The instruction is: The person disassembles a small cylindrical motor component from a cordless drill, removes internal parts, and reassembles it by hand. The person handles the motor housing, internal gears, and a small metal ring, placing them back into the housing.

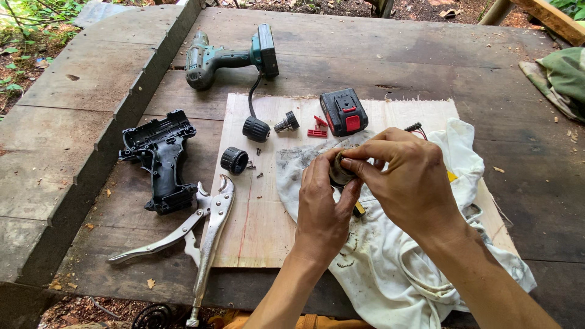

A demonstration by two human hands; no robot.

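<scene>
Both of my hands meet over a dirty white cloth (390,256). My left hand (324,204) grips a small dark round motor part (339,174) from below. My right hand (405,176) pinches its top with thumb and forefinger. Thin red and black wires (415,128) stick out behind my right hand. Most of the part is hidden by my fingers.
On a plywood sheet (256,219) lie a black and red battery pack (343,111), two black chuck rings (234,160), a small gear piece (286,123), red clips (318,128) and screws. Left of it: black drill housing half (159,159), locking pliers (204,234). A green drill (228,58) lies behind.
</scene>
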